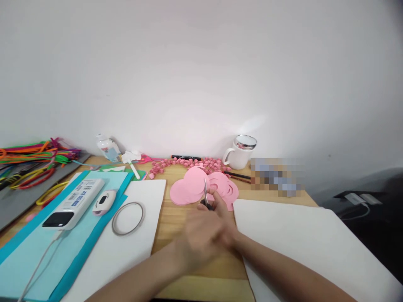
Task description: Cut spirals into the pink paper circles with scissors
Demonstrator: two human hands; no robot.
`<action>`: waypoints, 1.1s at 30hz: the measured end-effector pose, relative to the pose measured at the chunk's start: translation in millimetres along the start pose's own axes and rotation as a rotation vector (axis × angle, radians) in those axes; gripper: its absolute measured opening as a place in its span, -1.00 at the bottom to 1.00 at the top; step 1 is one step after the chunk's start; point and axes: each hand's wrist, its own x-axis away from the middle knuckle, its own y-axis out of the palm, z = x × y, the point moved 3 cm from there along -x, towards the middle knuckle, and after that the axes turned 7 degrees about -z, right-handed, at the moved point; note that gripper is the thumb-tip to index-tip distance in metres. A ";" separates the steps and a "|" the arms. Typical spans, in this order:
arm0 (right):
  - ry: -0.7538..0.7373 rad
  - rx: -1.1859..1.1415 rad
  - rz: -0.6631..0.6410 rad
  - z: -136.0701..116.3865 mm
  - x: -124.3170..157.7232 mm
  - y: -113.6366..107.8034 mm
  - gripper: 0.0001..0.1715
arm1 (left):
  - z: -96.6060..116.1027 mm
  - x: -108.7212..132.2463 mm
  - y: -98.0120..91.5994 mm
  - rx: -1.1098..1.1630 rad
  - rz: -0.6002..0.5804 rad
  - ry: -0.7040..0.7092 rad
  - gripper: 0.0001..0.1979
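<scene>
My right hand is closed on a pair of scissors. Their metal blades point away from me, over the pink paper circles. My left hand is blurred by motion and overlaps the right wrist area. Its fingers are mostly hidden, so I cannot make out what they hold, if anything. Right of the scissors lie pink paper scraps with curved cuts. Behind the circles, small crumpled pink pieces are strewn over the wooden table.
White sheets flank the work area. To the left lie a metal ring, a white device with a cable and coloured pipe cleaners. Along the wall stand a white mug and a bottle; a black marker lies there.
</scene>
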 end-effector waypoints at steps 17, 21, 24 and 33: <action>0.064 -0.014 -0.074 4.5 -3.0 0.8 -0.49 | -39.8 -45.3 -26.7 0.305 0.101 -0.244 -0.78; 0.069 -0.017 -0.073 5.4 -3.2 1.7 -0.49 | -39.0 -44.2 -31.1 0.233 0.098 -0.244 -0.83; 0.062 -0.014 -0.083 4.6 -3.6 3.1 -0.50 | -40.4 -42.5 -28.8 0.233 0.039 -0.289 -0.75; -0.022 -0.084 -0.147 -1.8 -4.3 4.3 -0.45 | -39.5 -44.8 -27.1 0.291 -0.038 -0.305 -0.75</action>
